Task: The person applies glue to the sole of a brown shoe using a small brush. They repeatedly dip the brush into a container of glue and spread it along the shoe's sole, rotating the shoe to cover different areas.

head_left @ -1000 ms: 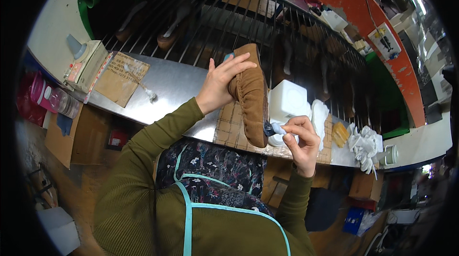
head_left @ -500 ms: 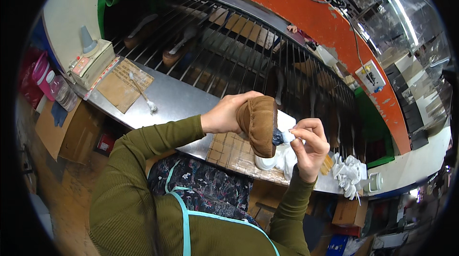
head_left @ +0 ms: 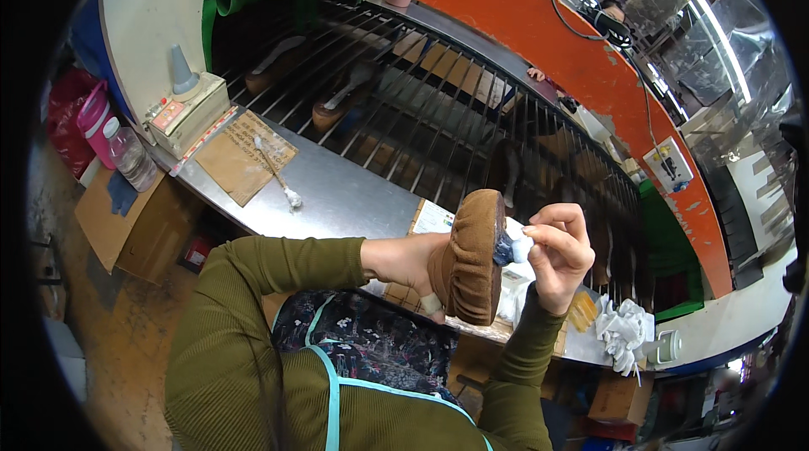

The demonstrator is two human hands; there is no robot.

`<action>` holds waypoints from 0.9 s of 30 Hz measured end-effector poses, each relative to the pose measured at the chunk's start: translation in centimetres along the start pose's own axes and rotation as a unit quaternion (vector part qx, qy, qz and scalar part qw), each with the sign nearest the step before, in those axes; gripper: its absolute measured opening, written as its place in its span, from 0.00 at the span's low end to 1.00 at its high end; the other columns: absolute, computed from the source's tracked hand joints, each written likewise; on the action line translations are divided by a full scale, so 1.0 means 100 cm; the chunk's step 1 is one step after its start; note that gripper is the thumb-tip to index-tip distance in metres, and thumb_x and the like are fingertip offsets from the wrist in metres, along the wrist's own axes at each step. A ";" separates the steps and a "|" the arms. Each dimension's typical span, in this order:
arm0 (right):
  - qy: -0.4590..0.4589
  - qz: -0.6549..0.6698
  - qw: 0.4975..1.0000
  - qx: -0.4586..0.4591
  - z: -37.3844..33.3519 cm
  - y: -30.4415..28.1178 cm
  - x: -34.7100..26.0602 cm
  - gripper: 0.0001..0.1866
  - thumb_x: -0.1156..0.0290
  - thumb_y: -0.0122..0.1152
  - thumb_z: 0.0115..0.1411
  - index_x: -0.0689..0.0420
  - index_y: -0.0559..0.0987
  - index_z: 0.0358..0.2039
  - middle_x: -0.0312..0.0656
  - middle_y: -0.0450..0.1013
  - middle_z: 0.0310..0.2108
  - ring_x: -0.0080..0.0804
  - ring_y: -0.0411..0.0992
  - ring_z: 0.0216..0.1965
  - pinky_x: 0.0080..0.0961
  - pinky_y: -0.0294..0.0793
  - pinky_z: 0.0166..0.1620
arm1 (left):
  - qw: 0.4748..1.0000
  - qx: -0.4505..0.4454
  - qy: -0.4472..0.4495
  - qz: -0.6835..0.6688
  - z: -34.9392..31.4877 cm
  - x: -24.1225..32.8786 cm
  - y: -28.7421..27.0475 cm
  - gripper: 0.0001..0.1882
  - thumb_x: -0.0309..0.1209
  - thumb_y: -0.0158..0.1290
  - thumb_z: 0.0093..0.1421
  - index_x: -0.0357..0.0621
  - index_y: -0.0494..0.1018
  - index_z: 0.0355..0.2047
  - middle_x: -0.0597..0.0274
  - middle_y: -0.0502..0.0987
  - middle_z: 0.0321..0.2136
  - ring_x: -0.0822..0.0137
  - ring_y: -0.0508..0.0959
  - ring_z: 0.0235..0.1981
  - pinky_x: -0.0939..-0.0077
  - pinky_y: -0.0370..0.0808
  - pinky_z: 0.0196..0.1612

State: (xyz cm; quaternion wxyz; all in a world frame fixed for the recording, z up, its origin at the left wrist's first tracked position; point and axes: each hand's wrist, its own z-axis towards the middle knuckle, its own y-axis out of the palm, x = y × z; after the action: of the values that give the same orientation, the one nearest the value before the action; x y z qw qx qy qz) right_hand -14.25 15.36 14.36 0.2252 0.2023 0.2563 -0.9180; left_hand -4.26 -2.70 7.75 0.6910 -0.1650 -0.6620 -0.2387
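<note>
Pleated folds run across the brown suede shoe [head_left: 472, 261] held up over the bench in my left hand [head_left: 410, 270]. My left fingers wrap around its left side, partly hidden by it, and a thumb shows below. With pinched fingers, my right hand [head_left: 559, 257] holds a small pale piece with a dark blue end [head_left: 512, 249]. That dark end touches the shoe's right edge, near the sole side. Whether the piece is a brush or a folded cloth, I cannot tell.
A metal bench [head_left: 333, 177] fronts a dark rack of bars [head_left: 421, 105] where shoes lie. On the bench are a cotton-tipped stick [head_left: 278, 173] on cardboard [head_left: 240, 160], a box [head_left: 190, 118] and white rags [head_left: 624, 333]. A plastic bottle [head_left: 131, 156] stands at left.
My left hand has lowered slightly and tilted the shoe more upright. The right hand has shifted slightly right with the pale piece, which stays against the shoe. The view has shifted a little.
</note>
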 end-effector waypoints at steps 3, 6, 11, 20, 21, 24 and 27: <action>0.004 0.003 1.000 -0.018 -0.003 -0.002 0.008 0.09 0.82 0.68 0.46 0.62 0.82 0.31 0.43 0.69 0.34 0.27 0.72 0.30 0.20 0.72 0.31 | 0.994 -0.027 -0.025 -0.099 -0.001 -0.012 0.006 0.41 0.15 0.66 0.39 0.33 0.60 0.54 0.51 0.73 0.48 0.63 0.74 0.51 0.68 0.73 0.54; 0.031 -0.003 0.999 -0.027 -0.015 -0.005 0.012 0.10 0.81 0.69 0.44 0.59 0.83 0.31 0.41 0.70 0.34 0.27 0.71 0.33 0.19 0.72 0.31 | 0.986 -0.056 -0.068 -0.143 -0.003 -0.024 0.011 0.40 0.14 0.66 0.40 0.32 0.61 0.55 0.50 0.73 0.49 0.62 0.74 0.51 0.68 0.72 0.54; 0.121 0.031 0.990 -0.069 -0.079 -0.029 0.024 0.10 0.77 0.70 0.41 0.59 0.84 0.28 0.40 0.73 0.29 0.28 0.68 0.31 0.21 0.67 0.34 | 0.969 -0.040 -0.152 -0.190 -0.007 -0.045 0.014 0.34 0.16 0.67 0.39 0.30 0.67 0.49 0.50 0.76 0.44 0.62 0.77 0.46 0.70 0.75 0.50; 0.438 -0.406 0.800 0.061 -0.214 -0.038 0.018 0.03 0.71 0.65 0.52 0.55 0.81 0.27 0.34 0.72 0.23 0.26 0.67 0.21 0.26 0.59 0.33 | 0.907 0.217 0.074 -0.354 -0.035 -0.088 -0.001 0.52 0.43 0.68 0.40 0.43 0.53 0.62 0.48 0.62 0.58 0.58 0.65 0.59 0.62 0.69 0.58; 0.405 -0.458 0.790 0.041 -0.213 -0.035 0.020 0.03 0.70 0.66 0.51 0.53 0.81 0.26 0.33 0.71 0.23 0.28 0.67 0.21 0.27 0.56 0.34 | 0.900 0.243 0.104 -0.348 -0.029 -0.088 -0.004 0.58 0.51 0.67 0.39 0.46 0.47 0.64 0.46 0.57 0.61 0.56 0.64 0.59 0.61 0.71 0.57; 0.335 -0.531 0.778 0.009 -0.212 -0.035 0.028 0.02 0.69 0.66 0.51 0.51 0.81 0.26 0.32 0.71 0.23 0.29 0.66 0.22 0.29 0.53 0.37 | 0.874 0.232 0.272 -0.329 -0.010 -0.091 -0.016 0.60 0.61 0.61 0.44 0.51 0.41 0.67 0.42 0.50 0.64 0.50 0.71 0.50 0.57 0.78 0.45; 0.301 -0.547 0.781 -0.018 -0.212 -0.037 0.031 0.02 0.70 0.66 0.51 0.50 0.80 0.26 0.32 0.70 0.24 0.28 0.67 0.25 0.30 0.52 0.37 | 0.842 0.205 0.338 -0.367 -0.005 -0.097 -0.031 0.51 0.60 0.52 0.53 0.51 0.41 0.67 0.39 0.52 0.63 0.47 0.77 0.40 0.51 0.82 0.37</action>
State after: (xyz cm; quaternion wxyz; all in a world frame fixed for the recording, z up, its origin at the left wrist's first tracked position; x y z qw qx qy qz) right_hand -13.28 29.12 -2.43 -0.3994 0.2897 0.3952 -0.7748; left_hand -5.66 -4.51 -2.20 0.7523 0.3260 -0.4330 -0.3746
